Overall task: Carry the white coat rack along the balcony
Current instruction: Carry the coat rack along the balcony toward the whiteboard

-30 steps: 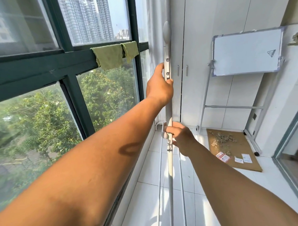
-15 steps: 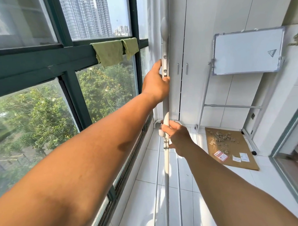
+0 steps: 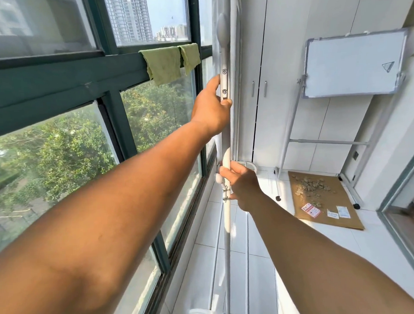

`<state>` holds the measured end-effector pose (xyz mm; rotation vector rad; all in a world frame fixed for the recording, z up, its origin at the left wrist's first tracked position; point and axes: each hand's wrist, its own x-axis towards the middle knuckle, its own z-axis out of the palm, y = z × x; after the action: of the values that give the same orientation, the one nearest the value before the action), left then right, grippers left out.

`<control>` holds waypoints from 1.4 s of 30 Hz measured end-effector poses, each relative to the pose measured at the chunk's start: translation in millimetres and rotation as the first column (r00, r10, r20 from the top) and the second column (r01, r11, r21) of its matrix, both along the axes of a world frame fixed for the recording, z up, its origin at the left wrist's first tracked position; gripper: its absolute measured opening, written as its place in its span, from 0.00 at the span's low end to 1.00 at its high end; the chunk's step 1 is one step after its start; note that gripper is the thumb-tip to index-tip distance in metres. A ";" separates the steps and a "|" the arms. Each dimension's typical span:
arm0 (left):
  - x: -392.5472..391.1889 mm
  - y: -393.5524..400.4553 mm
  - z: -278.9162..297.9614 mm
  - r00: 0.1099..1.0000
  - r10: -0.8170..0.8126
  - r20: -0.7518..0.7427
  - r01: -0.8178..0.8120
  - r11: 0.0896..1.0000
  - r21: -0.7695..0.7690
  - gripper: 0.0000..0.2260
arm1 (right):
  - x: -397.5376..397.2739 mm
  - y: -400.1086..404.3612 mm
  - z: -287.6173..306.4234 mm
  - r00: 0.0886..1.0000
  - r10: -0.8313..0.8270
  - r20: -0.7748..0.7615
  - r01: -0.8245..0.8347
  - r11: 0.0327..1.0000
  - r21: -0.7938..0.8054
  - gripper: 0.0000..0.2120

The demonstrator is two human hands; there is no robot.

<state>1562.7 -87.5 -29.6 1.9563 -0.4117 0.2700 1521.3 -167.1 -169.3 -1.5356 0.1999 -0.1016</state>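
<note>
I see one upright white metal coat rack pole (image 3: 225, 142) at frame centre; my two hands closed round it: left hand (image 3: 211, 109) upper, right hand (image 3: 243, 185) lower. Two green cloths (image 3: 172, 60) hang on the window rail, upper centre.

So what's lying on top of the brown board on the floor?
On the brown board: a pile of crumbly rubble and three small printed papers nearer its front edge. Their print is too small to read, and whatever lies beneath the board is covered.

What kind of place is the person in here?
Probably an enclosed apartment balcony, high up: green-framed windows look out on treetops and towers, the floor is white tile, and white cabinets stand at the far end.
</note>
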 end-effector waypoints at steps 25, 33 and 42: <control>27.6 87.5 4.7 0.996 0.057 -0.066 -0.056 0.998 0.015 0.27 | 31.6 90.0 -3.6 0.999 -0.001 0.036 -0.003 0.996 0.088 0.04; 31.7 99.2 4.1 0.995 0.039 -0.095 -0.040 0.999 -0.001 0.27 | 36.3 98.5 -2.1 1.000 -0.014 0.014 0.012 0.995 0.100 0.03; 27.3 94.3 3.5 0.996 0.027 -0.089 -0.028 1.000 -0.011 0.25 | 32.3 93.5 -3.4 0.999 -0.012 -0.032 0.017 0.986 0.163 0.04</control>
<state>1590.0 6.8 -26.1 1.9550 -0.3251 0.2021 1553.6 -73.6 -172.7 -1.3726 0.2384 -0.0716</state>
